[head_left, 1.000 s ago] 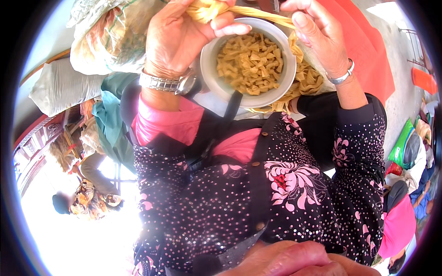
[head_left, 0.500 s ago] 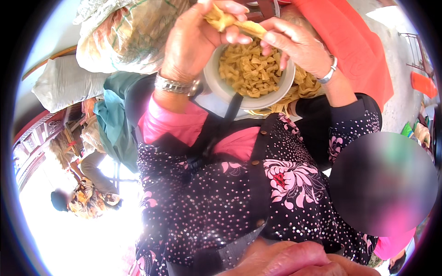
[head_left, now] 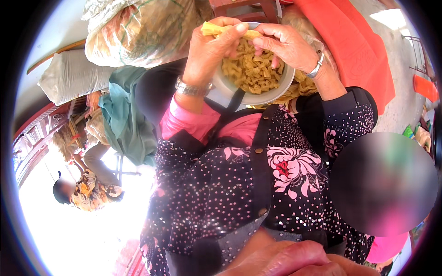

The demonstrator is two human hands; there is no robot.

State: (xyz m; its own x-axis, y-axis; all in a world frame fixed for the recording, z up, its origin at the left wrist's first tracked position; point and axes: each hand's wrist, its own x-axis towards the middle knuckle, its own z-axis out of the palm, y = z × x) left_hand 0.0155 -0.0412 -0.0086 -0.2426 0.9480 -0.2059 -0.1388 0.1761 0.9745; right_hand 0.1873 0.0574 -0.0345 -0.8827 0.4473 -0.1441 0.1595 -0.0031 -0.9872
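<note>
A bulging translucent sack (head_left: 142, 34) with green lines is noted at the upper left; a smaller pale sack (head_left: 76, 78) is placed below and left of it. A teal cloth (head_left: 131, 115) is draped lower down. Part of a dark red frame (head_left: 244, 9) is shown at the top edge. At the upper right a red sheet (head_left: 357, 55) is spread; beyond it, an orange-red panel (head_left: 426, 87) and a metal rack (head_left: 416, 54) are observed. At left, a co-worker (head_left: 92, 191) in a flowered top is seen against glare. At lower right, pink fabric (head_left: 389, 248) is apparently recorded, partly obscured by blurring
</note>
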